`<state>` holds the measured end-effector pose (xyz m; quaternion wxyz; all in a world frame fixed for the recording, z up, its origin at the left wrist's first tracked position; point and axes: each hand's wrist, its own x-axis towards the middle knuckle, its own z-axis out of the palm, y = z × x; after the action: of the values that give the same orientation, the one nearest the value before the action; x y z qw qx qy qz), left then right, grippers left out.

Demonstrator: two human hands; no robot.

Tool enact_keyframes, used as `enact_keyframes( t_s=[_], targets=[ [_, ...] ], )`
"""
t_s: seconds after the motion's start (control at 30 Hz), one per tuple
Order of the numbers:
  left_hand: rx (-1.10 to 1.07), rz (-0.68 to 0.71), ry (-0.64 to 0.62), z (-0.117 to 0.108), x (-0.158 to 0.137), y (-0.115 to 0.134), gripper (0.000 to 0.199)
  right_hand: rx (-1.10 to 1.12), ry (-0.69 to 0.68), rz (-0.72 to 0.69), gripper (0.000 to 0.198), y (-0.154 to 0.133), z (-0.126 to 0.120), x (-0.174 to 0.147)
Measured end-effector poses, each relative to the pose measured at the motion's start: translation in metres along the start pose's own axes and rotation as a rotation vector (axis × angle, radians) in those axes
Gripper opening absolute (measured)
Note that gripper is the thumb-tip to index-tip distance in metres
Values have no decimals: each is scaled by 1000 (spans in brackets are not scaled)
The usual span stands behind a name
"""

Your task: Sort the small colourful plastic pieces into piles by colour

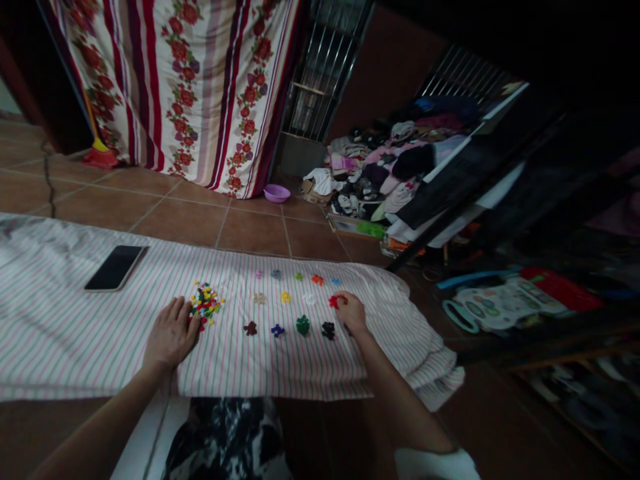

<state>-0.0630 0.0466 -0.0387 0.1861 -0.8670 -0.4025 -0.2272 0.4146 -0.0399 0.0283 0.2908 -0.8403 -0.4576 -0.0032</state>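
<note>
My left hand (171,333) lies flat on the striped cloth (100,333), fingers stretched out, touching the near-left edge of a mixed heap of small coloured pieces (207,303). To the right, my right hand (352,312) reaches down with its fingertips pinched together at a small red pile (334,302). Whatever is between those fingertips is hidden. Single-colour piles stand in rough rows, among them yellow pieces (285,297), brown pieces (251,328), dark blue pieces (277,331), green pieces (303,325), black pieces (328,330) and orange pieces (317,280).
A dark phone (116,268) rests on the cloth at the left. Beyond it, a floral curtain (190,87) hangs over the tiled floor, near a purple bowl (277,193) and a red broom (100,155). Clothes (385,160) are heaped at the back right.
</note>
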Motion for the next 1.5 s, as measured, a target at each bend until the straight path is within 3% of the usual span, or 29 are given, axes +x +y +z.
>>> enact_keyframes(
  t_s=[0.5,0.87,1.03,1.23,1.5],
  targets=[
    [-43,-25,-7,-5,4,1,26,-200,-153,19,34,3,0,8],
    [-132,-75,-39,-8,5,2,28,-46,-19,-81,33,-13,-5,-10],
    [-199,-154,-15,-12,9,5,27,161,-14,-202,32,-50,3,-33],
    [-235,-232,-4,-18,13,7,29,401,-195,-404,30,-110,30,-81],
    [-155,-200,4,-14,7,7,24,356,-427,-585,23,-174,72,-102]
  ],
)
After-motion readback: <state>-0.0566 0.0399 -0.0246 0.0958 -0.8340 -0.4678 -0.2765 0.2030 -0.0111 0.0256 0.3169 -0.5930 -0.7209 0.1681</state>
